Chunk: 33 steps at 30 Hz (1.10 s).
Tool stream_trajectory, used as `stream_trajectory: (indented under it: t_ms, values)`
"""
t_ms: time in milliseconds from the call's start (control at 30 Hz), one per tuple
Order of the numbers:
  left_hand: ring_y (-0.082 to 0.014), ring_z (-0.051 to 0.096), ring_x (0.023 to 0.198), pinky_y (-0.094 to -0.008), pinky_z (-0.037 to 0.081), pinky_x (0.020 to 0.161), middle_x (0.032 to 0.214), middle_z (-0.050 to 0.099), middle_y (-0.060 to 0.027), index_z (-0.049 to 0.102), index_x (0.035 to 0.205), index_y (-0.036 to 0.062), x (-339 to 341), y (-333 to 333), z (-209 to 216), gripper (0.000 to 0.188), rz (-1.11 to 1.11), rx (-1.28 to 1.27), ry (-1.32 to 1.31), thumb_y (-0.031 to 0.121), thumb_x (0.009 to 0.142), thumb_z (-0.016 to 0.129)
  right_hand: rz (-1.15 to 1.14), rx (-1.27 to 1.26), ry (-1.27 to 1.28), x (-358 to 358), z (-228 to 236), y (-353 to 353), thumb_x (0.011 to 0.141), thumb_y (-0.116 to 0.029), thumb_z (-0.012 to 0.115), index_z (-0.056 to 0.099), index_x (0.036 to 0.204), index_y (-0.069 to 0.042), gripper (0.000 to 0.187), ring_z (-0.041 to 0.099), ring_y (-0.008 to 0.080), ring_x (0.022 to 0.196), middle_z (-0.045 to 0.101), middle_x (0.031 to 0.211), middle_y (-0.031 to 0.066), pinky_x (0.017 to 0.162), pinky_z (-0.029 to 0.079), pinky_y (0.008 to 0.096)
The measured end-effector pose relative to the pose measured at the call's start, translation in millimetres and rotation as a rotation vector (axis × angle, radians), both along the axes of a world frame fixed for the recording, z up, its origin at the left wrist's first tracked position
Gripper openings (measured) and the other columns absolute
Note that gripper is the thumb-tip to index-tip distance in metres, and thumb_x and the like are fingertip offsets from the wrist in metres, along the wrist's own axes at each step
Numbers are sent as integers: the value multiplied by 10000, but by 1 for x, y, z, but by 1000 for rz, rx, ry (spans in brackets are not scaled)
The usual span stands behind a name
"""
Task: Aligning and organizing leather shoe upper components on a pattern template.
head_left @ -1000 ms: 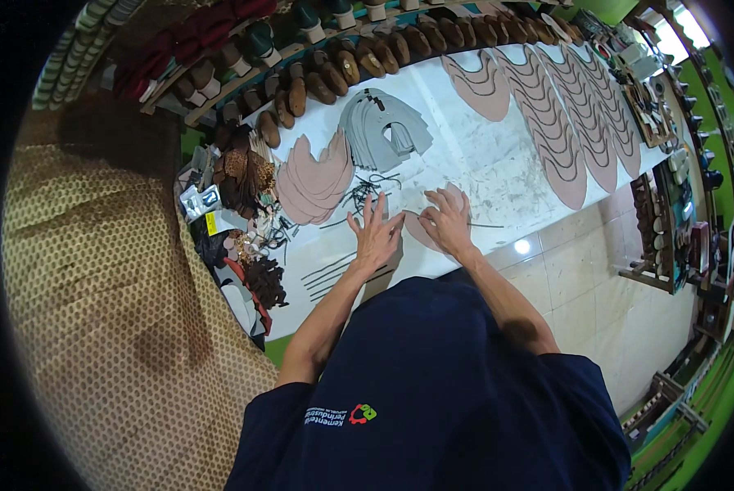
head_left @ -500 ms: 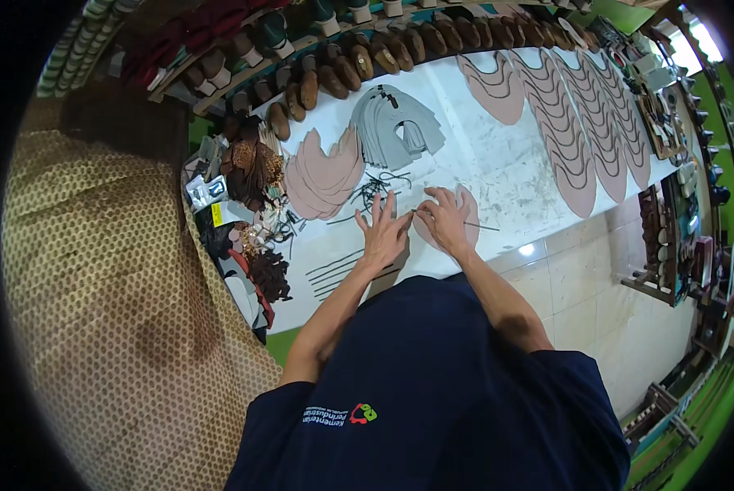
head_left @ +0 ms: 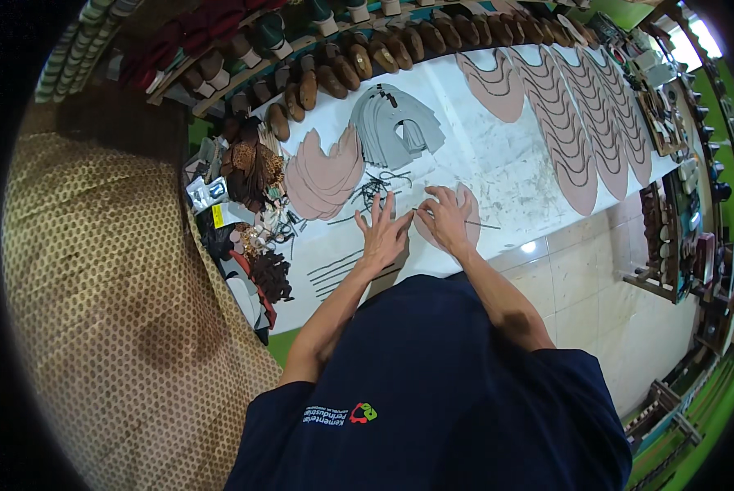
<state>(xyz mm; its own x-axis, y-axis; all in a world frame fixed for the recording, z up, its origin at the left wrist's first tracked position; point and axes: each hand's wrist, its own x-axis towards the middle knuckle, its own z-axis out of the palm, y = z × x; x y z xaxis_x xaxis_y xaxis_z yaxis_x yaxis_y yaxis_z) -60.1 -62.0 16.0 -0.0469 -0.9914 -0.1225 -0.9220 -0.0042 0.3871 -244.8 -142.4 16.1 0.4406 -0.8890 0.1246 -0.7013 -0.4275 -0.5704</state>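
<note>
My left hand (head_left: 383,233) and my right hand (head_left: 447,222) meet over a pink, curved shoe-upper piece (head_left: 468,204) on the white table. Thumb and forefinger of each hand come together at the piece's left edge, pinching what looks like the end of a thin dark strip (head_left: 486,226); its other end sticks out to the right. The left hand's remaining fingers are spread. My right hand covers much of the piece. Several dark strips (head_left: 327,268) lie in rows beside my left forearm. Ahead of the left hand is a tangle of dark strips (head_left: 373,191).
Stacked pink pieces (head_left: 322,180) and grey pieces (head_left: 395,127) lie beyond my hands. Rows of pink pieces with dark curved edges (head_left: 575,155) cover the table's right side. Brown shoe lasts (head_left: 383,56) line the back. Scraps (head_left: 268,274) are heaped at the left edge.
Both hands stay at the edge of the pink piece, with almost no visible movement. The whole view has shifted very slightly.
</note>
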Motion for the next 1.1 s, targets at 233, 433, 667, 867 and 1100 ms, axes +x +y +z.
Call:
stream_trajectory:
  t_ms: [233,433,667,867,1100]
  values:
    - [-438,101,1617,-843,113,1106,1752,187,-175,699,1390,314,1,1,-3,486,-13,3,-11,201,918,727,-2,-7,2,1,1,1,924,-254,753,780,955,-137,124,518,249,1357,638,1343,13,1183,163,676]
    - [-421,119,1615,-845,114,1108,1761,178,-156,651,1443,321,-4,-3,0,531,-38,-41,-39,212,925,704,11,8,-2,-3,0,-1,924,-255,754,777,952,-132,128,519,244,1363,640,1348,21,1182,164,682]
    - [-415,158,1603,-844,124,1114,1765,183,-136,636,1458,331,-6,-7,1,447,-80,-71,-142,323,1013,595,0,27,-41,-13,3,1,940,-274,743,810,1020,-139,171,522,244,1364,628,1373,18,1203,188,667]
    - [-414,154,1603,-842,120,1118,1760,196,-133,636,1454,343,-3,-6,3,411,-77,-52,-117,352,1050,561,-31,-66,41,-36,-8,7,925,-290,763,818,957,-106,194,514,267,1383,628,1401,50,1211,229,639]
    - [-415,124,1612,-833,85,1118,1762,198,-138,666,1431,341,-4,-9,-2,404,-66,-57,-109,354,1035,590,-49,-36,73,-35,1,4,892,-282,786,813,861,-108,178,442,316,1457,607,1426,60,1205,175,701]
